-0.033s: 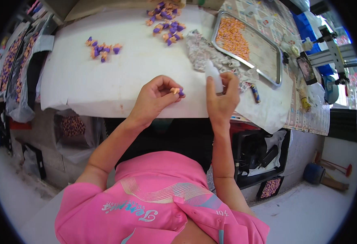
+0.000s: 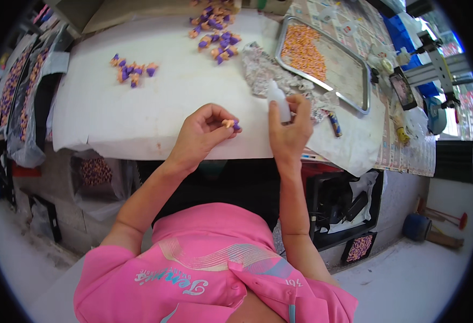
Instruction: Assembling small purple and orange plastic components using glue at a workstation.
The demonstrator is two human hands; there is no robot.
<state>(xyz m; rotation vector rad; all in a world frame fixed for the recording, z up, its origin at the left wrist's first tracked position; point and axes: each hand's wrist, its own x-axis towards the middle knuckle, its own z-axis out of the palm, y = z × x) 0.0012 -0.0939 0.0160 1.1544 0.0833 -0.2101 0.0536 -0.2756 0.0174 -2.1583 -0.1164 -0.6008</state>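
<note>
- Table (image 2: 96,118): white cover (image 2: 193,83) over most, patterned paper (image 2: 411,156) on R side
- L: small grp of purple/peach pcs (image 2: 133,71)
- Far ctr: bigger pile (image 2: 223,40), same kind
- R: metal tray (image 2: 333,89) w/ orange bits (image 2: 303,51)
- Beside tray: crumpled wrap (image 2: 257,72), prob. plastic, blurry
- Nr tray's close edge: dark-blue cyl. (image 2: 335,125)

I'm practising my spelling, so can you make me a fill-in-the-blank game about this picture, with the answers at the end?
1. The left hand holds a small piece coloured peach and ____.
2. The right hand holds a bottle coloured ____.
3. In the picture, the metal tray lies to the ____ of the larger pile.
4. The shirt is ____.

Missing words: purple; white; right; pink.
</note>
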